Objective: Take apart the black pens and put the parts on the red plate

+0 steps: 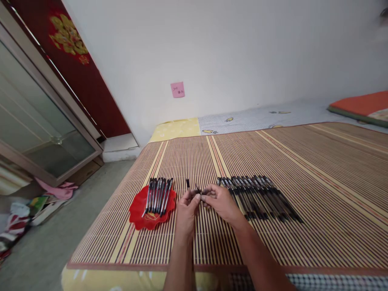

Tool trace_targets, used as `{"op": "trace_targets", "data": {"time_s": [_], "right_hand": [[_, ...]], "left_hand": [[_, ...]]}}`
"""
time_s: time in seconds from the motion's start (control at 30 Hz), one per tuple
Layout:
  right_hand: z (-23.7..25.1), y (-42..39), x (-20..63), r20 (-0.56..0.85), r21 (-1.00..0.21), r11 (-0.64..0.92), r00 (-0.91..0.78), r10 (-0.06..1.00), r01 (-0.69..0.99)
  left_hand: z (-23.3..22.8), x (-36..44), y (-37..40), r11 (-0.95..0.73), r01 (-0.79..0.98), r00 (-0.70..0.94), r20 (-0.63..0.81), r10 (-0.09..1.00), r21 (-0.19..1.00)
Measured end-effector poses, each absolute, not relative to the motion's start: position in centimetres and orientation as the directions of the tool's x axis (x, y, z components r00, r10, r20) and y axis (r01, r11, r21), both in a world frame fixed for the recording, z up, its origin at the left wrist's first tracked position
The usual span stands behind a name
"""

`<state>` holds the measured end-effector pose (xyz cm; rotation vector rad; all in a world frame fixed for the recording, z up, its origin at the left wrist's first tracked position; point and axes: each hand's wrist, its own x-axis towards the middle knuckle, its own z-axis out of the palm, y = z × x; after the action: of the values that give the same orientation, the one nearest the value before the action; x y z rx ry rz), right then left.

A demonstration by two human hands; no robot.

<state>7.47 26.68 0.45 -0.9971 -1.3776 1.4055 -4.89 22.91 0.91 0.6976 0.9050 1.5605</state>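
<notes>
My left hand (188, 204) and my right hand (220, 201) meet over the mat, fingertips pinched together. Between them is a slim dark pen part (198, 188), mostly covered by the fingers. A black pen cap (187, 183) shows just beyond my left fingers; whether it lies on the mat or is held, I cannot tell. Left of my hands, a red scalloped plate (136, 218) carries several clear-barrelled pens (157, 196) with black ends, lying side by side. On the right, a row of several black pens (257, 198) lies slanted, close to my right forearm.
A striped bamboo mat (145, 246) covers the bed. Behind it stands a white wall with a pink note (177, 89). A folded orange item (360, 106) lies at the far right. To the left are a glass-panelled door (45, 121) and cloth items (21, 226) on the floor.
</notes>
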Motion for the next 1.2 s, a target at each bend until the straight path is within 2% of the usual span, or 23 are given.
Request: {"op": "trace_targets", "data": {"time_s": [0.1,0.23,0.43,0.67,0.83,0.9,1.03,1.13,1.2], "right_hand": [[0.5,26.7,7.8,0.048,-0.998,0.032,-0.300,0.953,-0.057],[1.7,26.5,8.4,0.120,-0.992,0.129,-0.321,0.939,0.006],[3.1,26.4,8.9,0.187,-0.981,0.195,-0.253,0.949,0.008],[2.4,26.6,9.5,0.119,-0.993,0.120,-0.303,0.946,-0.015],[2.2,26.7,9.9,0.113,-0.991,0.083,-0.309,0.944,-0.109],[2.5,26.9,10.1,0.125,-0.986,0.096,-0.220,0.967,-0.138],[3.9,27.1,11.6,0.170,-0.946,0.196,0.119,0.978,-0.258],[5.0,27.0,13.2,0.172,-0.842,0.313,0.331,0.928,-0.439],[5.4,26.9,14.1,0.166,-0.756,0.385,0.413,0.895,-0.529]], "left_hand": [[0.6,-5.0,22.9,-0.068,-0.485,-0.206,-0.039,0.978,0.872],[0.2,-5.3,23.0,-0.077,-0.414,-0.210,-0.013,0.978,0.907],[0.2,-5.2,22.9,-0.115,-0.156,-0.204,0.082,0.975,0.981],[1.0,-4.9,22.8,-0.057,-0.117,-0.106,0.045,0.993,0.992],[0.9,-5.1,22.7,-0.020,-0.155,-0.039,0.014,0.999,0.988],[0.6,-5.2,22.7,-0.026,-0.159,-0.049,0.019,0.999,0.987],[0.2,-5.6,22.7,-0.037,-0.079,-0.026,0.035,0.999,0.996],[0.1,-5.7,22.6,-0.049,-0.004,0.014,0.049,0.999,0.999],[0.2,-5.7,22.6,-0.056,0.026,0.039,0.055,0.998,0.998]]}}
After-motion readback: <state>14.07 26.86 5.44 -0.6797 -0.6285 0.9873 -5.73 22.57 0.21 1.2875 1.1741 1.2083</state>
